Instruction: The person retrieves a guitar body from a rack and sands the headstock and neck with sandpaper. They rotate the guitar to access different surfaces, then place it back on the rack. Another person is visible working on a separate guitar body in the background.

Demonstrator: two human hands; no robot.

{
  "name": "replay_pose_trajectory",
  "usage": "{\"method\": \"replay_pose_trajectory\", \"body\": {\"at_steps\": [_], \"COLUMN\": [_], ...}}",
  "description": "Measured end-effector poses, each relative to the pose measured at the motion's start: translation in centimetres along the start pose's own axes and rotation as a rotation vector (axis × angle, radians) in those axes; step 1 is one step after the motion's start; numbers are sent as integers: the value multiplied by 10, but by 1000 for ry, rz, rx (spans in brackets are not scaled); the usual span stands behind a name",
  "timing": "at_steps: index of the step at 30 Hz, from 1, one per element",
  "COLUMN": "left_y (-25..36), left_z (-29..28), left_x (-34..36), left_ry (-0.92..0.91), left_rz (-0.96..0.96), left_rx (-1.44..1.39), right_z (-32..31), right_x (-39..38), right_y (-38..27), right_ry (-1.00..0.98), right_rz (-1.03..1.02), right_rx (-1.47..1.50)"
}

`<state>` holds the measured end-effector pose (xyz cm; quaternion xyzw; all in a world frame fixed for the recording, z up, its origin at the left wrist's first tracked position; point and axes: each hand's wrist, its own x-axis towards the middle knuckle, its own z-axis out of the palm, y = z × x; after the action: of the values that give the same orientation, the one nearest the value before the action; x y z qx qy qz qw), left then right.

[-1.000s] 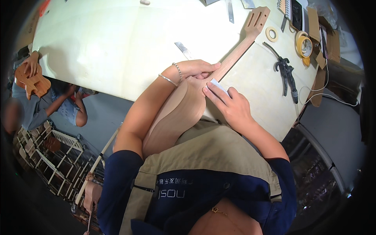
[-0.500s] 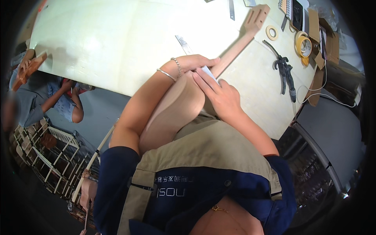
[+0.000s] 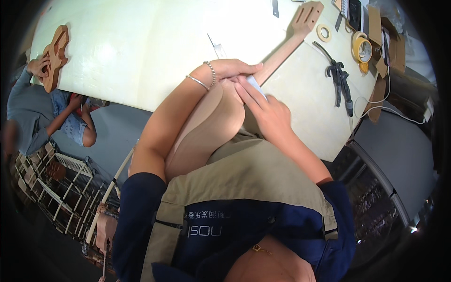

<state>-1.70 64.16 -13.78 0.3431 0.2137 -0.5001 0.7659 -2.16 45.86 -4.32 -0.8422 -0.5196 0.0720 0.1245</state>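
An unfinished wooden ukulele, bare and pale, leans against my apron with its neck pointing up and right over the table. Its slotted headstock lies farthest from me. My left arm reaches over the body, and my left hand is closed round the neck where it meets the body, thumb along the neck. On the other side my right hand presses a folded white sheet, like sandpaper, against the neck's base. Part of the sheet is hidden under my fingers.
On the pale table lie a metal ruler, a masking tape roll, yellow tape and a black air gun. Cardboard boxes stand at right. At left a co-worker's hand holds a wooden instrument body. A rack stands below.
The white sheet and my right fingers have shifted slightly along the neck's base. At left, the co-worker's wooden body has swung upright and farther onto the table.
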Motion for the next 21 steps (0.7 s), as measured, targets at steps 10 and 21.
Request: {"method": "replay_pose_trajectory", "body": {"at_steps": [10, 21], "left_y": [8, 7], "left_z": [6, 18], "left_x": [-5, -7], "left_ry": [89, 182], "left_rz": [-32, -13], "left_rx": [40, 64], "right_z": [-2, -3], "right_x": [3, 6], "right_y": [-3, 7], "right_ry": [-36, -69], "right_rz": [105, 19], "right_rx": [159, 392]}}
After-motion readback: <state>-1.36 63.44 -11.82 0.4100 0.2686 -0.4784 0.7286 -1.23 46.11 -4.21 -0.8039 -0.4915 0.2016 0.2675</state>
